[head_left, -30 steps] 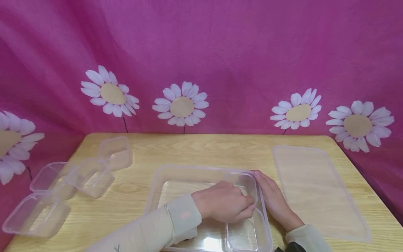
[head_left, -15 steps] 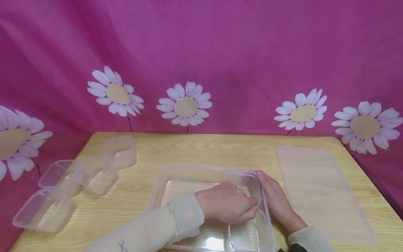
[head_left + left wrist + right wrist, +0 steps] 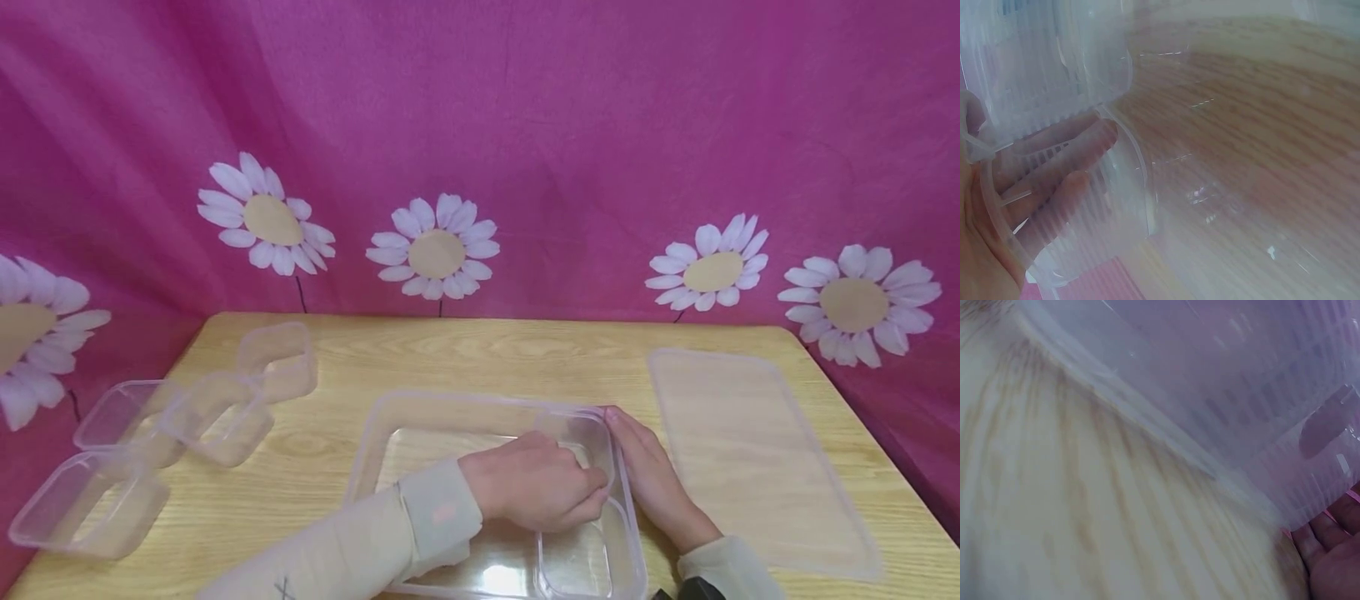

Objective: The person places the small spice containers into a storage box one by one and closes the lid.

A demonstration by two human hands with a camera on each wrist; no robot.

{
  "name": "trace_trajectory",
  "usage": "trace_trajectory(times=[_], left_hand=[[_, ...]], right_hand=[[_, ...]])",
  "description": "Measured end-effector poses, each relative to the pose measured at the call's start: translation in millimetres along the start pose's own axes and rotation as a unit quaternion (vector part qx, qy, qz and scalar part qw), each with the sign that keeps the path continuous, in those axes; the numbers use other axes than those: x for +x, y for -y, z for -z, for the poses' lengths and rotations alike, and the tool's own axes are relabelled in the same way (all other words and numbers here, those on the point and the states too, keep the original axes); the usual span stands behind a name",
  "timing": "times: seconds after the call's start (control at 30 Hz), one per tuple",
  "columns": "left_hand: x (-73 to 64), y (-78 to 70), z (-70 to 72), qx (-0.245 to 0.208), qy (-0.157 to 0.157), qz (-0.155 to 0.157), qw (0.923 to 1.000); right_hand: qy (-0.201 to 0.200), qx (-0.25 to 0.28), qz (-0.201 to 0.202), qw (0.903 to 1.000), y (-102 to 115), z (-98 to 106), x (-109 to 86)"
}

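A large clear plastic box (image 3: 416, 412) stands near the front middle of the table. Inside along its right side sit two small clear containers: a farther one (image 3: 576, 423) and a nearer one (image 3: 573, 558). My left hand (image 3: 532, 483) reaches in from the left with curled fingers and pinches the farther container where the two meet. In the left wrist view, the fingers (image 3: 1063, 178) show through a ribbed clear wall. My right hand (image 3: 660, 479) lies against the outside of the box's right wall, fingers extended toward its far corner. Only part of its palm (image 3: 1338, 569) shows in the right wrist view.
Several small clear containers stand at the left, including a front one (image 3: 90, 508) and a back one (image 3: 277, 358). A flat clear lid (image 3: 761, 467) lies right of the box. A pink flowered cloth (image 3: 555, 167) hangs behind the wooden table (image 3: 480, 342).
The head view shifts slightly sideways and back. Both hands keep their places at the box, and the containers have not moved.
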State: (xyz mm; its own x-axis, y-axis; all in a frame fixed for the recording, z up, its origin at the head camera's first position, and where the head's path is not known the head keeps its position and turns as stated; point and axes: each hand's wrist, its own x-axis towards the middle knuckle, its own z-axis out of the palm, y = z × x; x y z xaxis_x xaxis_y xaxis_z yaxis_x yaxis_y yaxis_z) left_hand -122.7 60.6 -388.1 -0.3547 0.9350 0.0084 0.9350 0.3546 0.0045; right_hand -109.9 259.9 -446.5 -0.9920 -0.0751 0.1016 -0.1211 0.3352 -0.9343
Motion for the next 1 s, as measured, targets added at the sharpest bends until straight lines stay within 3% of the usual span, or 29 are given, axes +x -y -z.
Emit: trace_trajectory(times=[0.57,0.8,1.0], left_hand=[[0.5,0.4,-0.4,-0.010,-0.006,-0.001,0.9999],[-2.5,-5.7,5.8,-0.038,0.040,0.032,0.9980],[-3.8,-4.0,9.0,-0.028,0.035,0.028,0.9986]], right_hand=[[0.001,0.014,-0.004,0.9999,0.4,0.4,1.1],[0.051,0.039,0.003,0.9979,1.9,3.0,-0.8],[0.069,0.046,0.016,0.9965,0.5,4.7,1.0]])
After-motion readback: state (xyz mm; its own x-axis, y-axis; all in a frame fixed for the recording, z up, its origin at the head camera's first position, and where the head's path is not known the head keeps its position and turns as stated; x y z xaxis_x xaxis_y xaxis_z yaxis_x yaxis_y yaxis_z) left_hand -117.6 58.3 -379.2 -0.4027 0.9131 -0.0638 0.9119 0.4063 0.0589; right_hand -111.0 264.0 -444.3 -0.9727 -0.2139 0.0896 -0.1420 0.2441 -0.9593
